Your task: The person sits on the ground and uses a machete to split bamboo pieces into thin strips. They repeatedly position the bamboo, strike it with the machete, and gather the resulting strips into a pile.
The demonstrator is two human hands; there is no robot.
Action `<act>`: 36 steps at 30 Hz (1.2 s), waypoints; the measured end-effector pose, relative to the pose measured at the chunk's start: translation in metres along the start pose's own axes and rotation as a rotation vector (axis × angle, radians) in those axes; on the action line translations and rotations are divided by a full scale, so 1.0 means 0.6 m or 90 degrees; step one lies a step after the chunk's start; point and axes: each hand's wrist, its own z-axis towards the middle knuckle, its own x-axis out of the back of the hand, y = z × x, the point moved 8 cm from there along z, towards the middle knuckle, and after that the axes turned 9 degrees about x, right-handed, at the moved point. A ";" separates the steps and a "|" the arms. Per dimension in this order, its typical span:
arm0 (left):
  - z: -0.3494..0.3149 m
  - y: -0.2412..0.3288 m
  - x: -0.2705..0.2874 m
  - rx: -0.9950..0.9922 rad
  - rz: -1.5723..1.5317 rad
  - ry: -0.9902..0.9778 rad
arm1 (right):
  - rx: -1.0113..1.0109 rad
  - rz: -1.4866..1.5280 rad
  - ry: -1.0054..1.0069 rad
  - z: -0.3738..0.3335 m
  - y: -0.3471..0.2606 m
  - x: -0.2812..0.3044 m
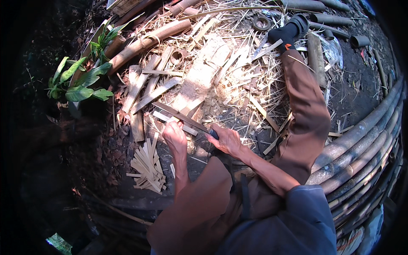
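- Right hand (227, 139) was wrapped around the dark handle of the knife (182, 117), whose long blade slanted away to the left.
- Left hand (175, 132) was curled narrow just beside the knife, on its near side, over a pale strip (191, 130) (whether the fingers pinched that strip or merely covered part of it, I could not tell).
- Left of the knife, on its near side, lay a loose pile of split strips (148, 168); these looked finished, so a fair share of the work seemed done.
- Beyond the knife, shavings (231, 91) lay thick around a sunlit board (199, 74), which suggested plenty of trimming.
- Left of the knife's tip, wider slats (157, 94) looked rough, and probably had yet to be worked.
- Well to the knife's right, long poles (348, 146) lay stacked and apparently unsplit, so much stock seemed left.
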 end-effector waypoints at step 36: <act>0.033 0.086 -0.019 0.026 -0.159 -0.037 | -0.148 0.016 0.033 0.011 0.124 -0.018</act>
